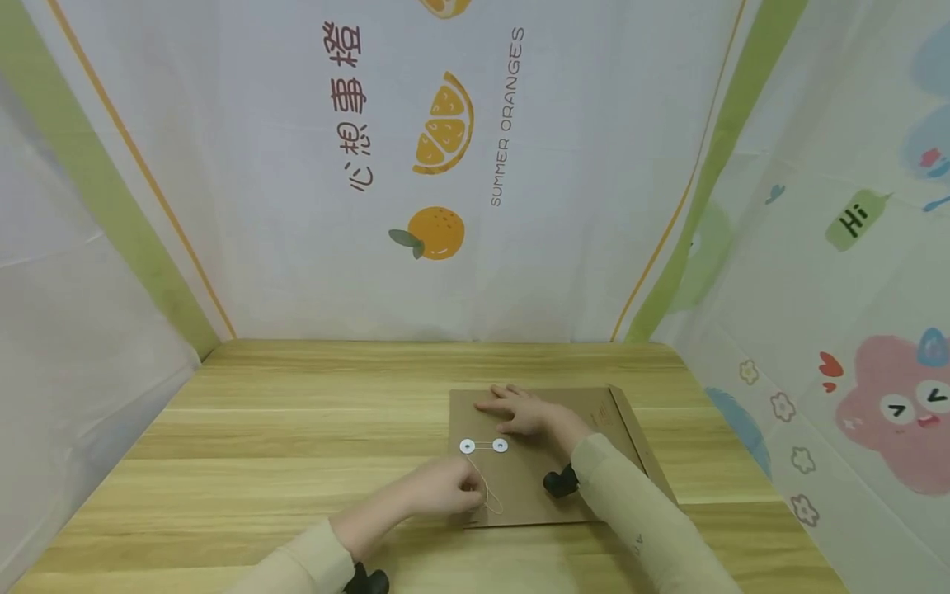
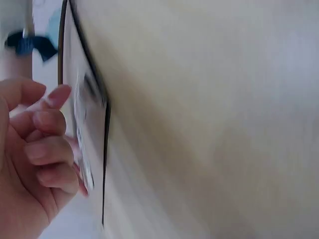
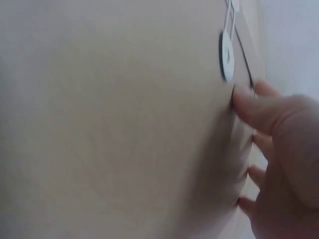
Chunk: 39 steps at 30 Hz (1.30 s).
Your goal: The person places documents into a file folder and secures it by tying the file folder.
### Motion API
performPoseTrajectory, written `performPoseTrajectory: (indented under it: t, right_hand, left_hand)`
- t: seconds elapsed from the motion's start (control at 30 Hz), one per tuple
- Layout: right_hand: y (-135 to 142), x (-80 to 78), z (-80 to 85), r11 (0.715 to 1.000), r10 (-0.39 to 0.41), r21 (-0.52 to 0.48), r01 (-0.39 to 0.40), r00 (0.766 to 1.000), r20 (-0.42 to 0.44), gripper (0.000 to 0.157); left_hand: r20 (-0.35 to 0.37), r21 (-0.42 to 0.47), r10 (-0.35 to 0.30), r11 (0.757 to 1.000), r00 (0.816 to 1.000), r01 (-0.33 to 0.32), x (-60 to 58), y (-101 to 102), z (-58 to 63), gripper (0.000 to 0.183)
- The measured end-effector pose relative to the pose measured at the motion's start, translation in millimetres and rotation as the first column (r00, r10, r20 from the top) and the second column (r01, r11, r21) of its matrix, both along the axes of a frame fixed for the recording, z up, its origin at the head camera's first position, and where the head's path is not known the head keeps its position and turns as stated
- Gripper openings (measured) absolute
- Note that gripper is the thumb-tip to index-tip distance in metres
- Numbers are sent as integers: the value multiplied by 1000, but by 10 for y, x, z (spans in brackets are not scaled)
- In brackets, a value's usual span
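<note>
A brown kraft-paper document envelope [image 1: 534,495] lies flat on the wooden table. Two white round buttons [image 1: 500,445] sit near its left side, with thin string [image 1: 484,446] running between them. From the left button a loose length of the string trails down to my left hand [image 1: 445,485]. That hand hovers at the envelope's lower left with curled fingers and seems to pinch the string; the exact grip is hidden. My right hand [image 1: 525,414] rests spread on the envelope's upper part, its thumb [image 3: 251,107] close to a button.
The wooden table [image 1: 297,429] extends left of the envelope and behind it. Printed white cloth [image 1: 579,206] hangs at the back and both sides. A black wrist-camera mount [image 1: 562,481] is at the right wrist, another [image 1: 367,579] at the left.
</note>
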State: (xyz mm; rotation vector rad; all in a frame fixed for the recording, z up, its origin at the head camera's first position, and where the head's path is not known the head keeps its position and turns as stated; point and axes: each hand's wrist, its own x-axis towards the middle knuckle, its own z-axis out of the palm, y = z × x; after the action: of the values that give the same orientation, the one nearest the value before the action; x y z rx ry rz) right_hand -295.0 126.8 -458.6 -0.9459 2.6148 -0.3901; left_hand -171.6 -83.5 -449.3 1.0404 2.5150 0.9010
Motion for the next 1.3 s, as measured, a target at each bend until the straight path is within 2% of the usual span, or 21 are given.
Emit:
performPoseTrajectory:
  t: [0.13,0.27,0.37,0.47,0.57,0.77,0.83,1.0,1.17,1.3]
  right_hand:
    - [-36,63,-6,997,-63,-49,58,994,-94,57]
    - [-72,176,-16,973,-187,-169,155,962,-198,42]
    - [-92,305,-25,939,-273,-276,207,934,-231,25]
    - [-109,459,-52,904,-320,-363,226,920,-225,8]
    - [-131,629,-83,881,-339,-411,236,919,-199,6]
    - [-181,895,-137,849,-335,-462,258,938,-92,8]
    - [-209,958,-147,846,-331,-463,264,941,-69,12]
    - [-297,1064,-177,882,-333,-378,281,940,-77,26]
    - [-358,1107,-203,903,-348,-314,292,928,-137,24]
    - [-383,1115,-206,912,-332,-300,280,934,-135,24]
  left_hand:
    - [-45,25,84,996,995,-83,-134,-162,16,16]
    - [-154,5,169,985,973,-171,-246,-282,-11,8]
    - [-236,-43,204,975,950,-220,-316,-341,-41,20]
    - [-267,-85,216,966,939,-246,-381,-386,-64,39]
    - [-260,-120,200,964,945,-237,-451,-421,-79,55]
    - [-184,-174,129,971,974,-162,-565,-448,-83,71]
    - [-171,-192,109,971,979,-142,-590,-450,-84,77]
    - [-166,-239,76,964,983,-115,-642,-461,-100,85]
    - [-136,-255,81,960,987,-114,-663,-457,-85,88]
    - [-107,-266,96,956,990,-121,-677,-436,-66,87]
